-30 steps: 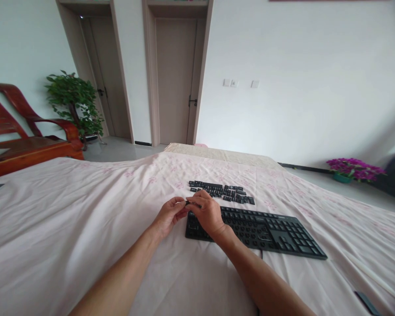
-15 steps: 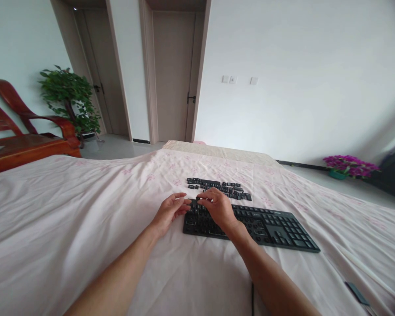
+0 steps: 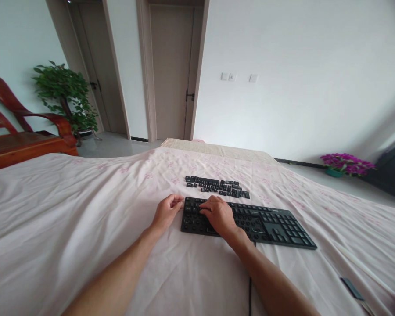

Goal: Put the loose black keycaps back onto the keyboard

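A black keyboard (image 3: 276, 232) lies on the pink-white cloth, with most keycaps gone from its left part and bare switch spots showing. My right hand (image 3: 220, 215) rests over that part, thumb and fingers pinched together low on the keys; whatever is between them is hidden. At the keyboard's upper left corner is my left hand (image 3: 167, 211), its fingers and thumb closed together with the tips at the edge. Just beyond the keyboard, several loose black keycaps (image 3: 209, 181) lie in rough rows, a long space bar among them.
The floral cloth (image 3: 134, 263) is wrinkled. A black cable (image 3: 250, 285) runs toward me beside my right forearm. A small dark flat object (image 3: 351, 288) lies at right. Beyond are a wooden chair (image 3: 59, 125), a leafy plant (image 3: 64, 92) and purple flowers (image 3: 347, 163).
My left hand has drawn back from over the keys to the keyboard's left edge, its fingers closing together. My right fingers have lowered onto the keys. The view has shifted slightly.
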The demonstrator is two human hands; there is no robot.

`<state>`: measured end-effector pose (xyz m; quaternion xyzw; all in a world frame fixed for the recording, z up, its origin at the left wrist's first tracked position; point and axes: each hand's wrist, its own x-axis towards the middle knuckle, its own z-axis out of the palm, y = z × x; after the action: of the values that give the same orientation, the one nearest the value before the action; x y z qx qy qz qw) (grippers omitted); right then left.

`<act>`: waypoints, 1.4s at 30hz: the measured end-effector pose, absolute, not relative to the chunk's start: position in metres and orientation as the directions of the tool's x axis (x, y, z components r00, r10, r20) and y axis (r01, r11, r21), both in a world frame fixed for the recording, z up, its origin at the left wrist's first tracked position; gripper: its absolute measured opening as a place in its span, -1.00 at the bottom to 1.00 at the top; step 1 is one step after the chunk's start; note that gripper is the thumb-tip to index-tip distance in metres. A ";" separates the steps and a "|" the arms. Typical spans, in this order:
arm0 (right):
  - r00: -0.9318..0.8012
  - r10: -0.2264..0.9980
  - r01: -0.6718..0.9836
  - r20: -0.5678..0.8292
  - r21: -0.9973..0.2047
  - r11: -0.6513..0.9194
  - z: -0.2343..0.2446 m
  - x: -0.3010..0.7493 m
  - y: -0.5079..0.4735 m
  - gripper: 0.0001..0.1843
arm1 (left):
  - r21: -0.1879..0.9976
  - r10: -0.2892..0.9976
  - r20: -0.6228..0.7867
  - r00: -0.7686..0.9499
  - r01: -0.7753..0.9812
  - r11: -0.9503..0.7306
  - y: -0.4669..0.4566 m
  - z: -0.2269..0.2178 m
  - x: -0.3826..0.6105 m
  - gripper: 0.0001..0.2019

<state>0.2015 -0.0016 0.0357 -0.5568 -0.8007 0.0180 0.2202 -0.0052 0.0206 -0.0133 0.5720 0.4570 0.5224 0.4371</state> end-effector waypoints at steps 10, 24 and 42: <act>-0.337 0.888 0.900 0.312 -0.171 0.402 0.034 0.196 -0.004 -0.83 | 0.970 0.978 0.206 0.039 0.123 -0.210 0.023 -0.016 -0.006 -0.76; -0.380 0.884 0.908 0.271 -0.074 0.413 0.041 0.190 -0.006 -0.79 | 0.947 0.969 0.241 0.049 0.205 -0.246 0.020 -0.012 -0.006 -0.78; -0.507 0.850 0.860 0.144 0.150 0.487 0.052 0.173 -0.025 -0.78 | 0.926 0.962 0.262 0.075 0.263 -0.273 0.020 -0.012 -0.007 -0.80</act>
<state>0.1735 -0.0251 0.0518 -0.4961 -0.8620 -0.1012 0.0251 -0.0071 0.0204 -0.0125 0.6365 0.4810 0.4808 0.3638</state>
